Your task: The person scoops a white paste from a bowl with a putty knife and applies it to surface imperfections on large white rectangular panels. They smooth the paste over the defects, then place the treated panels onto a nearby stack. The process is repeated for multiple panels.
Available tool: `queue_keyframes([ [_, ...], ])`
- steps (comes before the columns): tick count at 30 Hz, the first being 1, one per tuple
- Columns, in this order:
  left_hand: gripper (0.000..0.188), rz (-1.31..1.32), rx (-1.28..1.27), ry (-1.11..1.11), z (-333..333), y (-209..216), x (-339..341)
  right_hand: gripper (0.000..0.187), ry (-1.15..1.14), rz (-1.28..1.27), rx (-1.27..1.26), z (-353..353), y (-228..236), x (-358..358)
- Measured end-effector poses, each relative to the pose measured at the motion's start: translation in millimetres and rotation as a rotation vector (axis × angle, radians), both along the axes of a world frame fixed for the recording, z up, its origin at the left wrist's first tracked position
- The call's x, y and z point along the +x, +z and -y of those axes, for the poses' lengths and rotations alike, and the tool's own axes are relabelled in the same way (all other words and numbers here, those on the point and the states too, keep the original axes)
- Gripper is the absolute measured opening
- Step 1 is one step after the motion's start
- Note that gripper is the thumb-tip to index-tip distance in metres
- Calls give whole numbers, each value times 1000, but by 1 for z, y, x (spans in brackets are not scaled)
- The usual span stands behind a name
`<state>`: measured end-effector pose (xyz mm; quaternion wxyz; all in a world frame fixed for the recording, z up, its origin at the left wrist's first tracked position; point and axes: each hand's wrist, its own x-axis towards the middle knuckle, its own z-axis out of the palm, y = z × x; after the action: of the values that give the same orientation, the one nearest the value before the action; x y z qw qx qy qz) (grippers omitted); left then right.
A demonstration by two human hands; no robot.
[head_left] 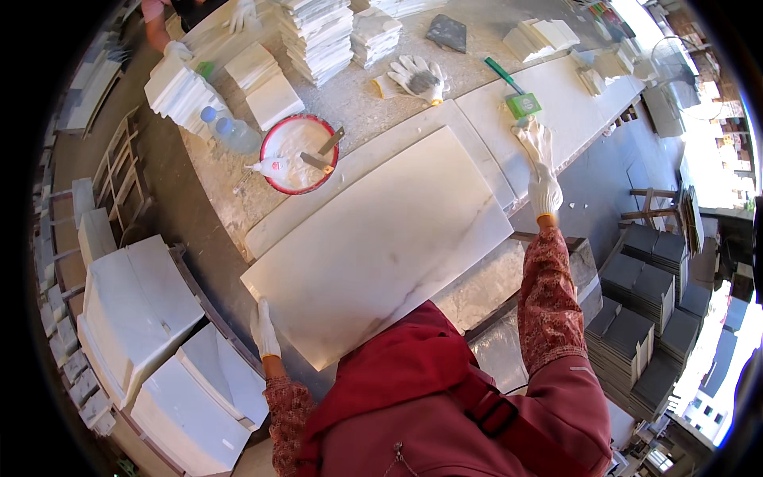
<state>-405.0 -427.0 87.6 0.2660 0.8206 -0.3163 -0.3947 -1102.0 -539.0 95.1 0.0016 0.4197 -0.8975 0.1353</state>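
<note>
A large white marble slab (389, 246) with grey veins lies at an angle over the front edge of the worktable, its near edge close to my body. At the slab's left edge, my left hand (265, 332) in a white glove holds its side; part of the fingers is hidden by the edge. My right hand (540, 163), also gloved, stretches out past the slab's right corner with its fingers extended. Just beyond those fingertips is a green scrubbing block with a handle (522, 104), lying on another pale slab (572, 87). I cannot tell whether they touch.
On the table (226, 171) stand a red-rimmed basin (296, 185) with scrapers, plastic bottles (237, 135), a spare glove (417, 77) and tile stacks (315, 40). A co-worker's gloved hand (242, 16) shows far left. Large slabs (139, 302) stand left, dark tile stacks (636, 310) right.
</note>
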Motion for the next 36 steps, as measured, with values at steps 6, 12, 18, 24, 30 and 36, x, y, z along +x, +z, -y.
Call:
queue_keyframes([
  [6,59,-137,103,119,-37,11,-23,41,147,-191,86,52,-43,-60],
  [12,68,-236,48,247,-68,-22,-33,22,-59,-22,-56,73,-13,-10],
  [18,70,-248,39,341,-71,-35,-37,56,586,-96,-32,50,-4,156],
  [24,73,-169,100,260,-51,2,-49,69,488,-136,-21,85,-63,147],
  [30,72,-289,151,274,-64,-10,-38,71,527,-198,-22,53,-66,235],
  [36,78,-658,41,441,-59,0,-34,54,1068,8,-98,-6,-18,462],
])
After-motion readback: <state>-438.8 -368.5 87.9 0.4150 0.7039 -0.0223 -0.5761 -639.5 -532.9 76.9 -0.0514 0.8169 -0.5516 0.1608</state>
